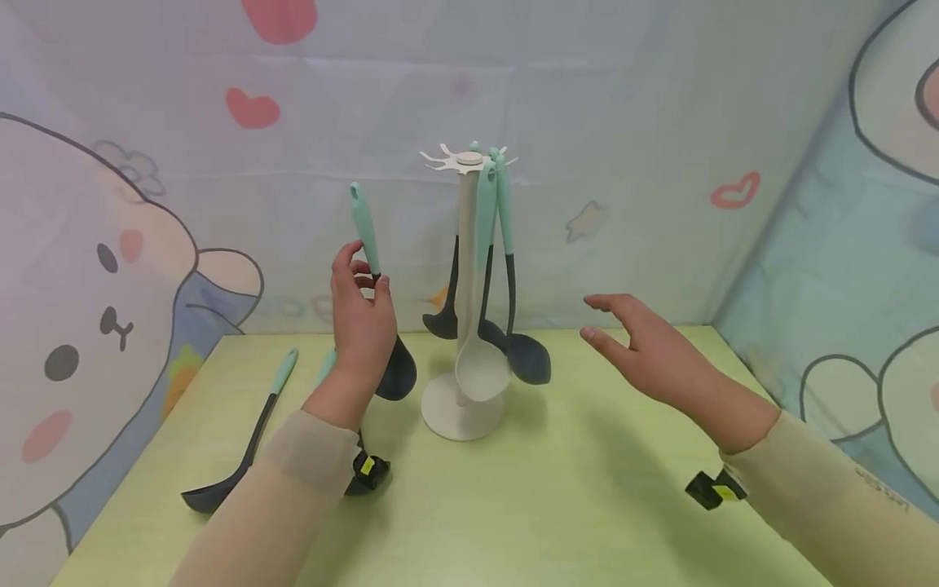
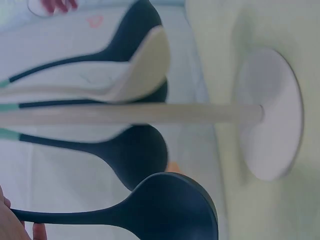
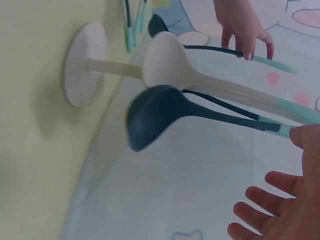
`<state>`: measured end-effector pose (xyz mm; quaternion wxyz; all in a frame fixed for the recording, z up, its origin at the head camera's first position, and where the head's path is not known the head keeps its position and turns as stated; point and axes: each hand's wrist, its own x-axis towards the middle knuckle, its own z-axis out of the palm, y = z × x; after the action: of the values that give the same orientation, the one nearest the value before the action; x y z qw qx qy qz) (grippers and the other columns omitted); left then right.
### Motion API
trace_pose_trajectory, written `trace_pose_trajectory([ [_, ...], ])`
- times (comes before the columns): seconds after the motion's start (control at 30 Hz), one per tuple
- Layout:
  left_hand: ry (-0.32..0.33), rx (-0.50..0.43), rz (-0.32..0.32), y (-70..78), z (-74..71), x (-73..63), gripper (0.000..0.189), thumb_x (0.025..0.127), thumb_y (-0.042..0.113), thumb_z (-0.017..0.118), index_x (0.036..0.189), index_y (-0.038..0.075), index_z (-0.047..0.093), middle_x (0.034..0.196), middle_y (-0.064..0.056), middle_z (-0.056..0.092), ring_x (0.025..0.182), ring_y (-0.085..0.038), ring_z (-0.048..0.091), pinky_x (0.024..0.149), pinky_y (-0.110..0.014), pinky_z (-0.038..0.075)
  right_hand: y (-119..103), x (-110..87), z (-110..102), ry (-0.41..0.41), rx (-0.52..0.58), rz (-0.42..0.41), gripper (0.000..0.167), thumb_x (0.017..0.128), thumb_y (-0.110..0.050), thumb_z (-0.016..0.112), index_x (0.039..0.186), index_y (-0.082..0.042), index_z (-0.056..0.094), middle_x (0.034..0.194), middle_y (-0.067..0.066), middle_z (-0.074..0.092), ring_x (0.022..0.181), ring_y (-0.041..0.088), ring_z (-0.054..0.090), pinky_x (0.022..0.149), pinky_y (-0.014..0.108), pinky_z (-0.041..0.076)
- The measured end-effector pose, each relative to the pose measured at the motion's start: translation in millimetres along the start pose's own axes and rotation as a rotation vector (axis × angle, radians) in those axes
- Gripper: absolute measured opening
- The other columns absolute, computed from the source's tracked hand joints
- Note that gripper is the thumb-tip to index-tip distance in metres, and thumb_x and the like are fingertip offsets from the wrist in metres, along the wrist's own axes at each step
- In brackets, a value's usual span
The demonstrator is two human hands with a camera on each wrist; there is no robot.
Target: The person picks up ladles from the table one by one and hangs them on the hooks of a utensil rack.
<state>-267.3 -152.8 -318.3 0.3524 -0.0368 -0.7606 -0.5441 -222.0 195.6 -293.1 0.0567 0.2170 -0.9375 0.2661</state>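
Backdrop point(image 1: 88, 269) at the far left has a big white cartoon animal with pink cheeks on it, and the cloth carries on behind the counter point(image 1: 572, 505) with some hearts.

First up is a floor ladle, ok, counter ladle point(image 1: 227, 485): dark bowl and shaft, mint handle, lying near the left edge, handle tip pointing up toward the back left corner. Right of that there's a 2nd mint-handled utensil point(image 1: 328, 359), but the forearm hides most of it, so can't say what kind.

Next the left hand point(image 1: 363, 322), up in the air and pinching the raised ladle point(image 1: 398, 373) around where mint meets dark. It's close to upright, grip end leaning left, bowl down, just left of the rack.

White utensil rack point(image 1: 466, 244) stands around mid-counter, nearer the back edge, hooks on top. 4 things hang off it, mint grips up: dark ladle point(image 1: 440, 324) behind the post on the left, cream ladle point(image 1: 482, 371) up front, a dark utensil point(image 1: 491, 333) mostly behind that, and a dark spoon-like piece point(image 1: 530, 359) on the right.

Right hand point(image 1: 638, 346) is over toward the right edge, loose and holding nothing, apart from the rack.
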Motion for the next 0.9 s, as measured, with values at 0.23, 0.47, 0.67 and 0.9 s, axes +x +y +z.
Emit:
trace_pose_trajectory([
  [0.23,-0.018,-0.054,0.109,22.6,2.6,-10.2,0.051,0.1,0.006,0.055,0.145,0.021,0.037,0.118,-0.01,0.048,0.099,-0.021,0.054,0.076,-0.033,0.048,-25.0,33.0,-27.0,0.14,-0.008,-0.068,0.054,0.104,-0.045,0.048,0.145,-0.009,0.044,0.144,0.01,0.048,0.13,0.032,0.046,0.107,0.054,0.035],
  [0.47,-0.101,-0.035,0.175,42.2,7.6,-26.2,0.053,0.099,0.004,0.057,0.145,0.021,0.04,0.118,-0.009,0.049,0.099,-0.02,0.054,0.077,-0.034,0.05,-57.4,59.7,-61.2,0.237,0.02,-0.094,0.052,0.103,-0.044,0.047,0.14,-0.008,0.05,0.135,0.011,0.053,0.123,0.035,0.051,0.105,0.054,0.037],
  [0.67,-0.172,-0.055,0.189,56.2,17.4,-33.7,0.052,0.099,0.005,0.058,0.145,0.021,0.042,0.118,-0.009,0.049,0.098,-0.02,0.055,0.076,-0.034,0.051,-89.5,79.2,-99.6,0.324,0.041,-0.072,0.049,0.103,-0.044,0.045,0.139,-0.013,0.052,0.135,0.008,0.055,0.12,0.031,0.055,0.101,0.05,0.043],
  [0.9,-0.207,-0.047,0.181,60.1,22.6,-39.6,0.052,0.098,0.005,0.058,0.145,0.022,0.043,0.117,-0.009,0.049,0.097,-0.02,0.055,0.074,-0.033,0.051,-132.6,107.1,-118.1,0.284,-0.04,-0.093,0.043,0.104,-0.041,0.043,0.137,-0.016,0.056,0.137,0.003,0.055,0.125,0.023,0.052,0.099,0.044,0.045],
])
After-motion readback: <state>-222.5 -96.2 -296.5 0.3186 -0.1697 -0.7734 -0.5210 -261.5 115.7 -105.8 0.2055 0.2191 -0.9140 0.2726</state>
